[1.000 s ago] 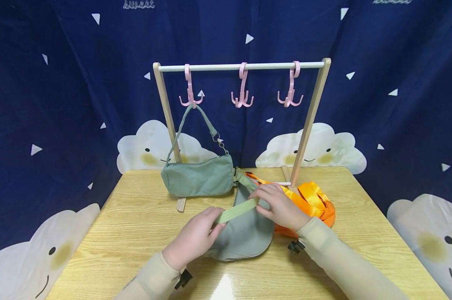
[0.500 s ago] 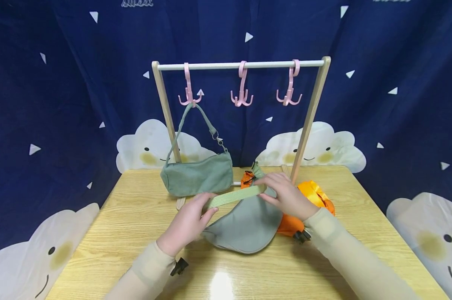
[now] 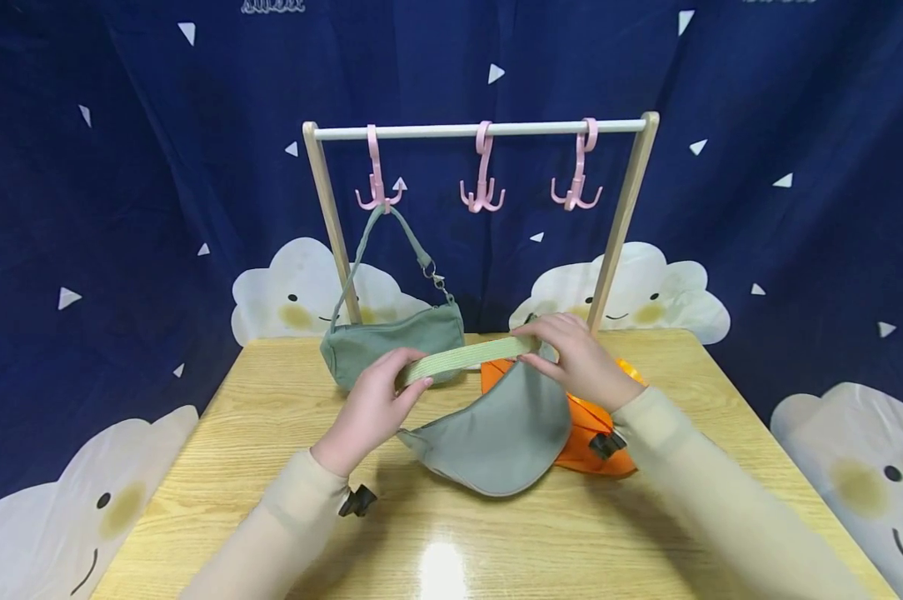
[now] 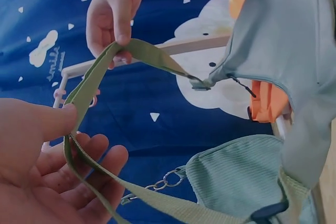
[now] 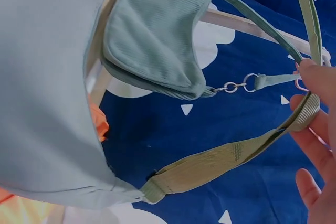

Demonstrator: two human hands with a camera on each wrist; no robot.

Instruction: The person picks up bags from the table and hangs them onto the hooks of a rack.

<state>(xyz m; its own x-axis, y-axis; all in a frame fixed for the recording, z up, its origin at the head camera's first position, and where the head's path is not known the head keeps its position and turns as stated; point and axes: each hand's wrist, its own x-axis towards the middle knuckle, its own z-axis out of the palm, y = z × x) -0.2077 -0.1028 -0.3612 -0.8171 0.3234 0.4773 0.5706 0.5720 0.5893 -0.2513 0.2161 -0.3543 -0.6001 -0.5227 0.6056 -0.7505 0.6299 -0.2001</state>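
In the head view, my left hand (image 3: 369, 404) and right hand (image 3: 575, 358) hold a pale green webbing strap (image 3: 462, 358) stretched between them. The strap belongs to a grey-green crescent-shaped shoulder bag (image 3: 504, 437), which hangs below the hands, tilted, over the table. The left wrist view shows the left thumb (image 4: 60, 120) pressing the strap against the fingers. In the right wrist view the right hand (image 5: 320, 129) pinches the strap between thumb and fingers, and a wide strap end (image 5: 205, 169) runs down to the bag's corner.
A wooden rack (image 3: 627, 212) with a white rod (image 3: 421, 131) carries three pink hooks. From the left hook (image 3: 379, 187) hangs a teal bag (image 3: 376, 342) with a chain link. An orange bag (image 3: 597, 446) lies behind the grey one on the wooden table (image 3: 234, 458).
Both hands have risen and moved away toward the rack, lifting the strap and the grey-green bag. The bag swung slightly right and now covers more of the orange bag.
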